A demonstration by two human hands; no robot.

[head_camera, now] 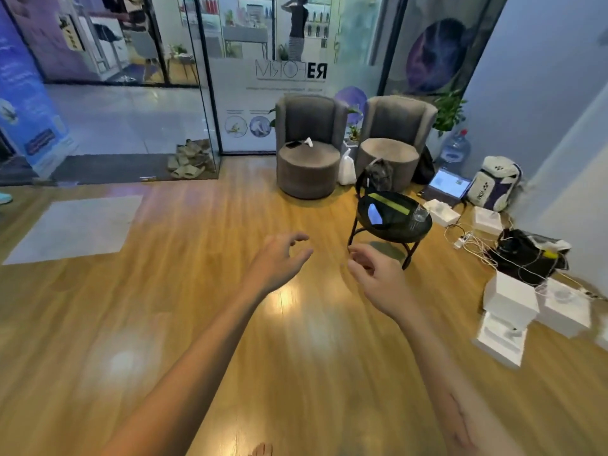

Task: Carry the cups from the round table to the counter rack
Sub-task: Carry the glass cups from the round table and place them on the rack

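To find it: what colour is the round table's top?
Glossy black round table, head view.

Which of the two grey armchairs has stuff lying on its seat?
The left armchair: a dark flat item and a small white object lie on its cushion. The right armchair, nearer the round table, has a bare seat.

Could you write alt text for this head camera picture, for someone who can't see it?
Two bare, empty hands, left hand and right hand, reach forward over a wooden floor toward a small round black table holding clear glass cups. Two grey armchairs stand behind it.
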